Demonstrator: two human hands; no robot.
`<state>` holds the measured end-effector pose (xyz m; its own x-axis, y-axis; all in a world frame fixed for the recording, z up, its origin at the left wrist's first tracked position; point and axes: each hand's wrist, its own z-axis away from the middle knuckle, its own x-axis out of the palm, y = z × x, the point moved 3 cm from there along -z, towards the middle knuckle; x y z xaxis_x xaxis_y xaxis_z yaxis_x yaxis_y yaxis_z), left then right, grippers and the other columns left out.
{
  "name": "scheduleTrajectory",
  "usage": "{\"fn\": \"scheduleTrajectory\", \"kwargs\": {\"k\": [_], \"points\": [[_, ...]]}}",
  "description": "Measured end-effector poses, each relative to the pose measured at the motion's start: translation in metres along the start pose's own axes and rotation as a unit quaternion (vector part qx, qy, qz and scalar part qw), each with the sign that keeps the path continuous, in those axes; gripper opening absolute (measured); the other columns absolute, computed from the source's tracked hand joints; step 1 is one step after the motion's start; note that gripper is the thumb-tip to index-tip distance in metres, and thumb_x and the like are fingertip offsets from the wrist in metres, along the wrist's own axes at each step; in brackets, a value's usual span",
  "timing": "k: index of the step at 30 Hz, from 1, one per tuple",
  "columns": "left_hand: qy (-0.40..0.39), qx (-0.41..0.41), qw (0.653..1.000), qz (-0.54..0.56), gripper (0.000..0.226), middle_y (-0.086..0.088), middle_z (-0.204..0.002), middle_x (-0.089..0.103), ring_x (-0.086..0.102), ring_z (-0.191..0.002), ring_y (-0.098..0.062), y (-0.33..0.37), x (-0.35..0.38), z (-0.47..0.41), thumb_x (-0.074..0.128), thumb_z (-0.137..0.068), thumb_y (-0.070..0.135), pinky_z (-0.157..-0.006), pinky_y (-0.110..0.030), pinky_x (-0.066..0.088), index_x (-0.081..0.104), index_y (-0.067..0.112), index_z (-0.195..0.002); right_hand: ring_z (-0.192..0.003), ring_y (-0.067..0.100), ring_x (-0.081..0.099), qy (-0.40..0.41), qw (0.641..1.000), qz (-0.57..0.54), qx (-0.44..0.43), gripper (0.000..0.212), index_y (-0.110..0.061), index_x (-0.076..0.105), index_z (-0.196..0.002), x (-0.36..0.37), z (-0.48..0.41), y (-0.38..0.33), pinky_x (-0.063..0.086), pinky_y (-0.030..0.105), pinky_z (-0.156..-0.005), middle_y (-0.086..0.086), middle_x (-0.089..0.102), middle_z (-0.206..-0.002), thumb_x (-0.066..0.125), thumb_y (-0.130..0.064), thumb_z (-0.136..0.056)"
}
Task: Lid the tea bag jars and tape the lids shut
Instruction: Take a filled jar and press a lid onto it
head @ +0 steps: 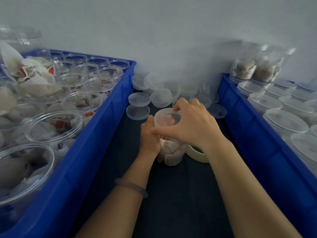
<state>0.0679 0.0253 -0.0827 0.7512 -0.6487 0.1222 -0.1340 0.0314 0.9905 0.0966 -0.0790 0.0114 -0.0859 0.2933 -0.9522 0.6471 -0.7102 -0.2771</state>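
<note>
A clear plastic jar (169, 152) full of tea bags stands on the dark table between two blue crates. My left hand (148, 136) grips the jar's left side. My right hand (190, 124) is spread over the clear lid (165, 117) on the jar's mouth, fingers curled round its rim. A roll of pale tape (197, 154) lies on the table just right of the jar, partly hidden under my right wrist.
The left blue crate (103, 124) holds several open jars of tea bags. The right blue crate (257, 134) holds several lidded jars, with two more stacked on top at the back. Loose clear lids (154, 93) are piled against the wall behind the jar.
</note>
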Motion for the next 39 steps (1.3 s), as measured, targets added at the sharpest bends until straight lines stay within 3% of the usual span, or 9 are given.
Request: {"fn": "scheduleTrajectory", "kwargs": {"k": [4,7,10,15,24,29,32,35,39], "points": [[0.011,0.005,0.999,0.036,0.044,0.001,-0.058,0.065,0.062,-0.064,-0.019,-0.005,0.004,0.002,0.034,-0.098,0.022,-0.067,-0.042,0.052,0.062,0.018,-0.065,-0.124,0.029,0.037,0.069,0.997,0.036,0.012,0.09,-0.018,0.04,-0.128,0.018,0.006,0.006,0.038,0.039,-0.095,0.01,0.041,-0.129,0.044,-0.083,-0.066],[-0.108,-0.009,0.987,0.121,0.059,0.002,-0.07,0.072,0.069,-0.071,-0.011,-0.002,0.004,0.002,0.027,-0.101,0.03,-0.064,-0.028,0.056,0.076,0.019,-0.068,-0.146,0.02,0.0,-0.012,0.992,-0.085,-0.089,0.086,-0.023,0.028,-0.148,0.023,0.008,0.014,0.012,0.036,-0.115,0.003,0.009,-0.16,0.05,-0.069,-0.078],[-0.132,-0.03,0.986,0.1,0.066,0.01,-0.064,0.07,0.066,-0.063,0.002,0.0,0.003,0.004,0.024,-0.104,0.026,-0.061,-0.019,0.051,0.075,0.028,-0.063,-0.142,0.009,0.019,-0.005,0.97,-0.205,-0.131,0.07,-0.03,0.043,-0.142,0.022,0.01,0.028,0.023,0.03,-0.114,-0.009,0.028,-0.155,0.069,-0.048,-0.08],[-0.008,0.104,0.961,-0.255,0.022,-0.003,-0.094,0.064,0.06,-0.082,-0.013,-0.006,0.004,0.0,0.066,-0.087,0.018,-0.067,-0.012,0.049,0.059,0.005,-0.103,-0.13,0.022,0.039,0.186,0.962,-0.177,-0.095,0.067,-0.013,0.057,-0.131,0.043,0.021,0.014,0.023,0.012,-0.091,0.005,0.047,-0.141,0.068,-0.051,-0.077],[0.058,0.095,0.973,-0.2,0.035,0.011,-0.059,0.049,0.052,-0.052,0.017,0.004,-0.001,0.009,0.054,-0.095,0.007,-0.046,-0.003,0.039,0.045,0.022,-0.066,-0.129,0.021,0.039,0.246,0.951,-0.181,-0.059,0.061,-0.015,0.062,-0.125,0.046,0.022,0.004,0.034,0.023,-0.091,0.004,0.049,-0.14,0.075,-0.049,-0.075],[0.14,0.089,0.982,-0.09,0.04,0.009,-0.047,0.053,0.056,-0.051,0.011,0.009,-0.014,0.011,0.046,-0.099,0.012,-0.045,-0.004,0.038,0.05,0.024,-0.061,-0.136,0.002,0.03,0.069,0.913,-0.399,-0.041,0.093,-0.037,0.03,-0.146,0.045,0.015,0.04,0.035,0.017,-0.099,-0.011,0.026,-0.154,0.061,-0.073,-0.066],[0.191,0.041,0.981,0.019,0.047,0.007,-0.066,0.063,0.06,-0.064,-0.003,0.001,-0.024,0.004,0.029,-0.103,0.035,-0.057,-0.016,0.043,0.061,0.018,-0.074,-0.136,0.008,0.031,-0.027,0.977,-0.208,0.038,0.095,-0.028,0.032,-0.147,0.059,0.019,0.089,0.029,0.025,-0.105,-0.006,0.031,-0.152,0.062,-0.073,-0.068],[0.078,-0.011,0.994,-0.077,0.048,0.008,-0.087,0.062,0.058,-0.076,0.003,-0.012,-0.017,0.001,0.024,-0.101,0.047,-0.061,-0.015,0.038,0.063,0.019,-0.105,-0.145,0.017,0.017,-0.136,0.989,-0.028,0.044,0.076,-0.022,0.042,-0.143,0.082,0.022,0.107,0.013,0.033,-0.117,-0.001,0.024,-0.157,0.065,-0.057,-0.08],[0.04,0.004,0.992,-0.115,0.031,0.018,-0.092,0.058,0.057,-0.082,0.011,-0.015,-0.018,0.015,0.033,-0.101,0.042,-0.059,-0.006,0.039,0.057,0.027,-0.113,-0.132,0.012,0.04,-0.092,0.987,-0.124,0.04,0.028,-0.031,0.061,-0.116,0.076,0.024,0.11,0.034,0.037,-0.11,-0.011,0.051,-0.135,0.065,-0.033,-0.088]]}}
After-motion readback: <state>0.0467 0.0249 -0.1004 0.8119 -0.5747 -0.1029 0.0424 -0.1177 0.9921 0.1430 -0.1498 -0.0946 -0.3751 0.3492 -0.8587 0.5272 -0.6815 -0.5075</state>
